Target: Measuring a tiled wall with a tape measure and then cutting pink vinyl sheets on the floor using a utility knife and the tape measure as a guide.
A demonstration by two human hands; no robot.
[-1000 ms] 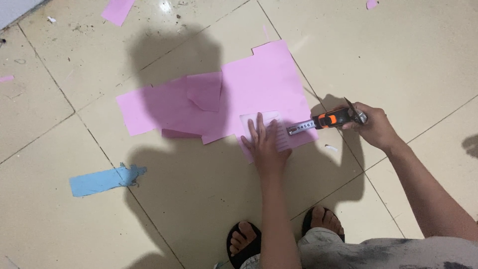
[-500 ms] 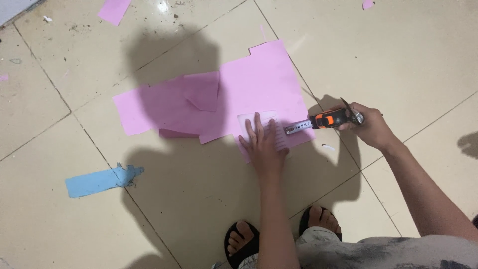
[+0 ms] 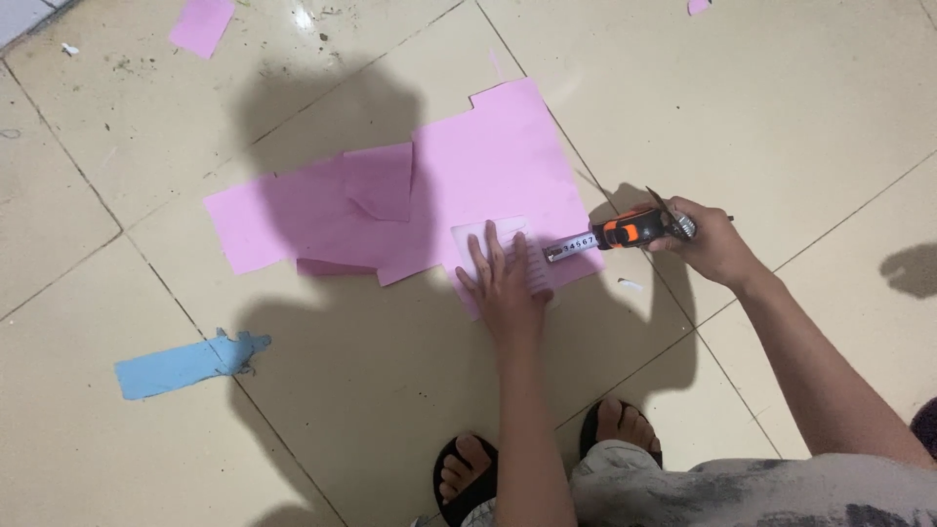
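Several pink paper sheets (image 3: 488,166) lie overlapping on the tiled floor. My left hand (image 3: 503,278) presses flat, fingers spread, on a pale translucent sheet (image 3: 475,234) at the pink paper's near edge. My right hand (image 3: 708,239) grips an orange and black tape measure (image 3: 634,229), whose metal blade (image 3: 571,244) is drawn out leftward onto the paper toward my left hand's fingers. A thin dark object also sticks out of my right hand.
A torn blue paper strip (image 3: 185,363) lies on the floor at the left. Small pink scraps (image 3: 202,23) sit at the far edge. My feet in black sandals (image 3: 468,478) stand just below the paper. A white scrap (image 3: 631,285) lies near the tape.
Both hands stay in place on the paper and the tape measure. The view has shifted slightly.
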